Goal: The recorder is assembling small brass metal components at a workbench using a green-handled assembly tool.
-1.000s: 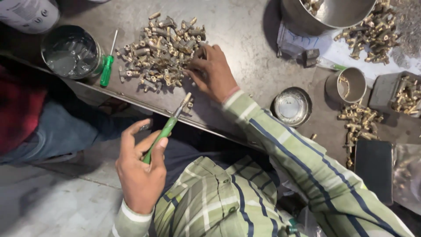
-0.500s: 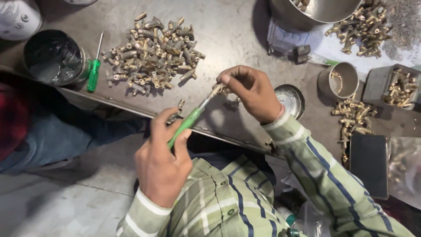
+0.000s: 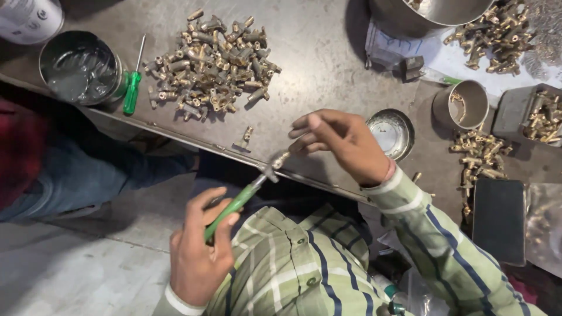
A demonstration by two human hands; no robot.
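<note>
I see open counter point(image 3: 316, 76) between the heap of brass fittings point(image 3: 211, 64) on one side and the shallow steel dish point(image 3: 391, 132) and steel cup point(image 3: 462, 104) on the other; only one loose fitting point(image 3: 246, 137) lies near the edge there. Far left is crowded by a dark tin point(image 3: 79, 69) and a spare green screwdriver point(image 3: 132, 88). Right side is blocked by scattered fittings point(image 3: 477, 153) and a black slab point(image 3: 497, 219).

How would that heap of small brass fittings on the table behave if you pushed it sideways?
The heap of brass fittings would probably scatter rather than slide as one: the pieces lie loose and tangled. Their tubular bodies suggest strays could roll, like the single fitting lying apart. Being metal, they are likely stiff and heavy for their size.
</note>
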